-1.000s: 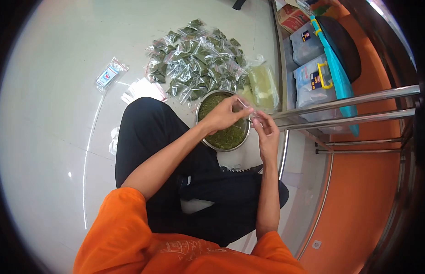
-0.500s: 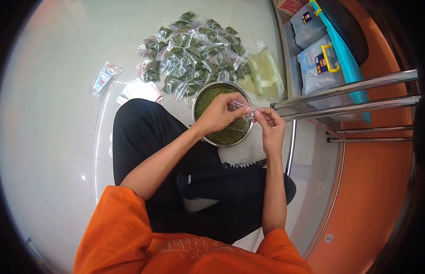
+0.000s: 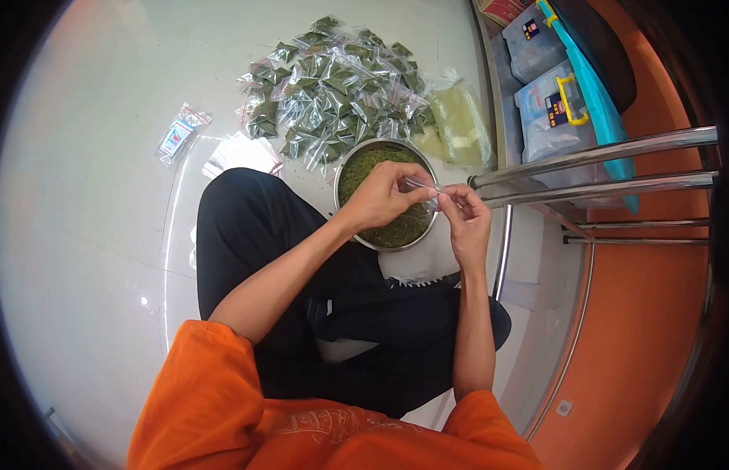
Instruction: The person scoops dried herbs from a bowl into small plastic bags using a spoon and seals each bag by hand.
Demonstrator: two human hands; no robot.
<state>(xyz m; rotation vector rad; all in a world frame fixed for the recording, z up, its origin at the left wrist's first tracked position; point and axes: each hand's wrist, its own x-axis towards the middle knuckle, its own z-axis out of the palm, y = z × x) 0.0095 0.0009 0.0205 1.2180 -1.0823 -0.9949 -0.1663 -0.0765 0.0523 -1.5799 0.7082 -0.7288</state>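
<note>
Both hands pinch a small clear zip-lock bag [image 3: 429, 205] above a round metal bowl [image 3: 340, 205]. My left hand [image 3: 382, 193] has its thumb and fingers closed on the bag's left side. At the right edge my right hand [image 3: 466, 214] grips it between thumb and fingertips. The bag looks see-through, and much of it is hidden behind the fingers. Inside the bowl lies a heap of shredded green herb [image 3: 372, 162]. Just beyond the bowl rises a pile of filled zip-lock bags [image 3: 333, 90] with green contents.
Right of the pile lies a large clear pack with yellowish-green contents [image 3: 461, 125]. Left of it are a stack of flat bags [image 3: 239, 155] and a labelled packet [image 3: 176, 138]. Metal rails [image 3: 607, 150] and a shelf with plastic boxes [image 3: 556, 110] stand close on the right.
The hands stay over the bowl, still pinching the bag, with their fingertips slightly closer together. The whole view has shifted a little.
</note>
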